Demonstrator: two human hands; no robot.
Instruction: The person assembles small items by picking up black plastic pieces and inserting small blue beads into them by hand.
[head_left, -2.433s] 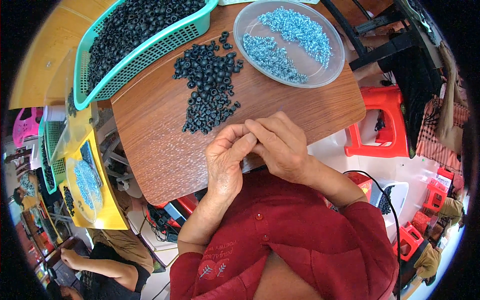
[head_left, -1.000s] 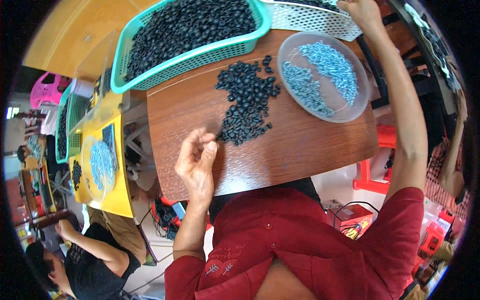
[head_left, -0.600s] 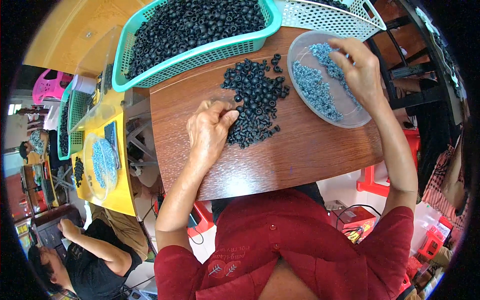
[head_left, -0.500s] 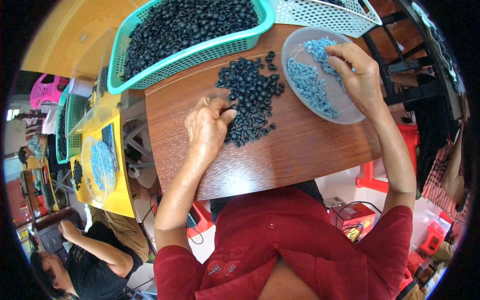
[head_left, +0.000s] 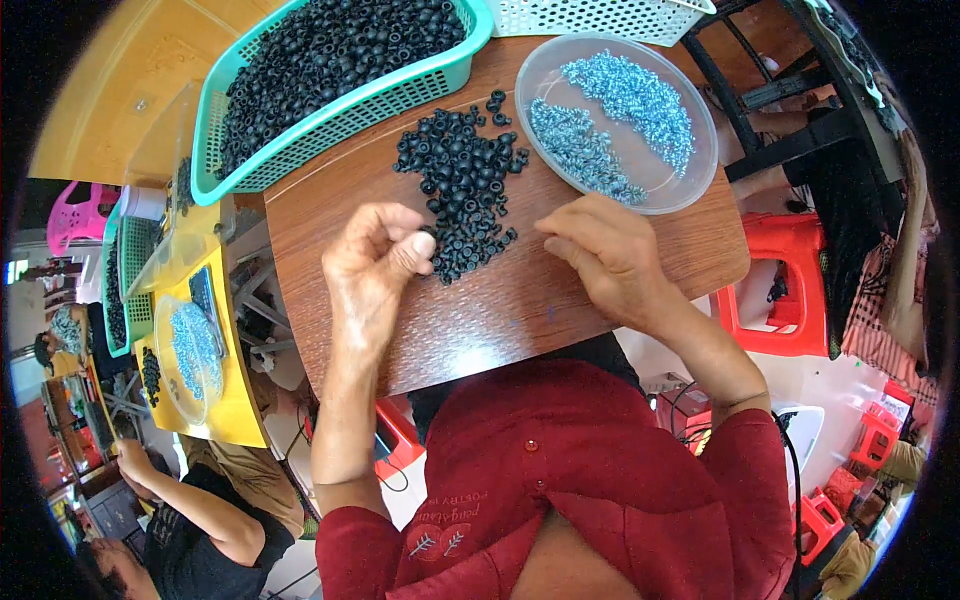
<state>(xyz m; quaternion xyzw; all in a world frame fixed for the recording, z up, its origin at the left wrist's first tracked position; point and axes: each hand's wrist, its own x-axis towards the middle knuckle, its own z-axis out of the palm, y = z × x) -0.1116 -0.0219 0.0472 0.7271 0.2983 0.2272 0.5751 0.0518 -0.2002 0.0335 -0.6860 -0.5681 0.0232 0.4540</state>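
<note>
A pile of small black ring-shaped pieces (head_left: 470,190) lies loose on the brown wooden table. At its left edge is my left hand (head_left: 372,275), closed, thumb and forefinger pinched together; a black piece may sit at the fingertips, but I cannot make it out. My right hand (head_left: 610,260) hovers over the table just right of the pile. Its fingers are pressed together, and anything between them is hidden. Behind it, a round clear plastic dish (head_left: 668,200) carries two heaps of tiny shiny blue pieces (head_left: 580,150), one paler than the other.
A turquoise basket (head_left: 350,125) full of black rings stands at the table's far left, beside a white perforated basket (head_left: 600,18). Right of the table are a red stool (head_left: 780,230) and a black frame (head_left: 790,150). At left, another person (head_left: 210,530) sits by a yellow table (head_left: 225,400).
My right hand has left the blue pieces in the dish and come toward the pile's right side. My left hand stays pinched near the pile. The whole view has shifted slightly.
</note>
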